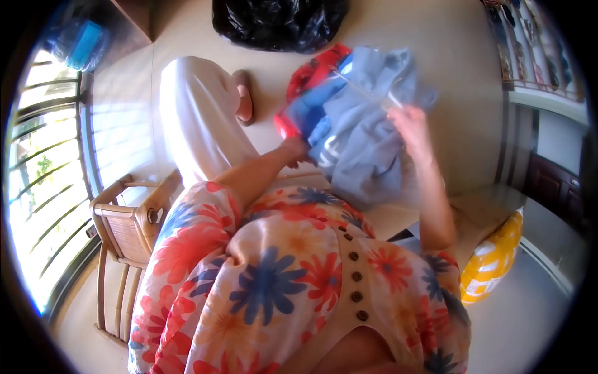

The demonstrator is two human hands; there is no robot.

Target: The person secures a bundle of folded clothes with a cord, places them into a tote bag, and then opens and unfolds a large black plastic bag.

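A light grey-blue garment [367, 137] with white markings lies bunched over my lap, spreading to the right. Beneath its left side show a bright blue cloth [305, 112] and a red piece with dark patterning [308, 73]. My right hand [411, 124] is closed on the upper right edge of the grey-blue garment, where a pale thin strip runs across the cloth, blurred by motion. At the bundle's lower left, my left hand [296, 152] has its fingers curled in beside the red and blue cloth; what they grip is partly hidden.
A black plastic bag [280, 22] sits on the floor ahead. To the left stand a bamboo chair [118, 218] and a barred window [47, 162]. A yellow-and-white checked bundle [492, 262] is at my right. A blue-wrapped pack [82, 47] is at far left.
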